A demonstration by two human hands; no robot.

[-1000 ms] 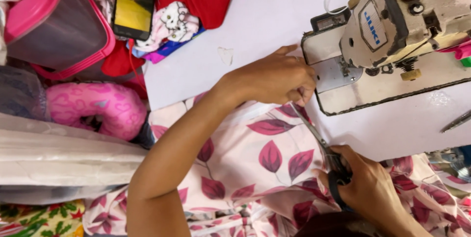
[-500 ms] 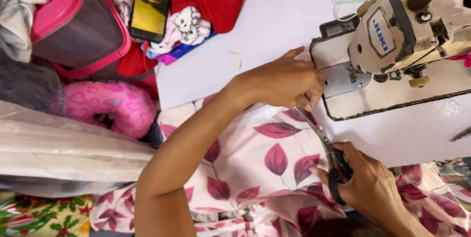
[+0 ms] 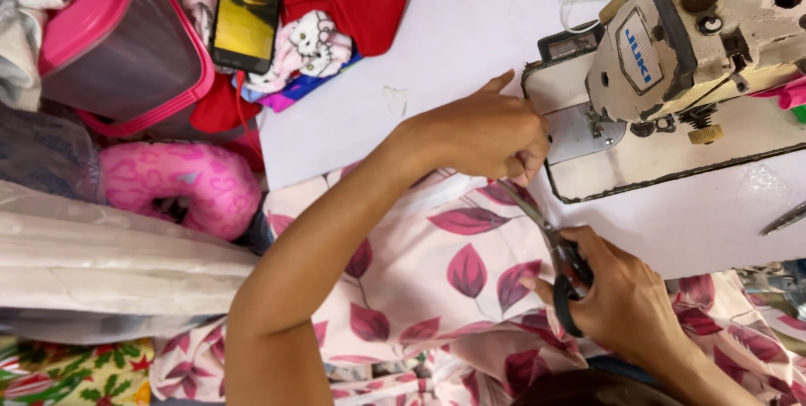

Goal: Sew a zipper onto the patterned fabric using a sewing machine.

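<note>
Leaf-print fabric [image 3: 437,263] pinched in closed left hand [image 3: 483,133], right hand [image 3: 621,297] gripping scissors [image 3: 554,255] just beside

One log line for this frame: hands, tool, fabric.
left hand: pinches leaf-print fabric | right hand: holds scissors | sewing machine: beside

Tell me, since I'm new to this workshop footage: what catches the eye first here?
The cream industrial sewing machine at upper right, then the pale pink fabric with maroon leaves spread below it. The left hand pinches the fabric by the machine's plate while the right hand works black-handled scissors; a lit smartphone lies upper left.
</note>
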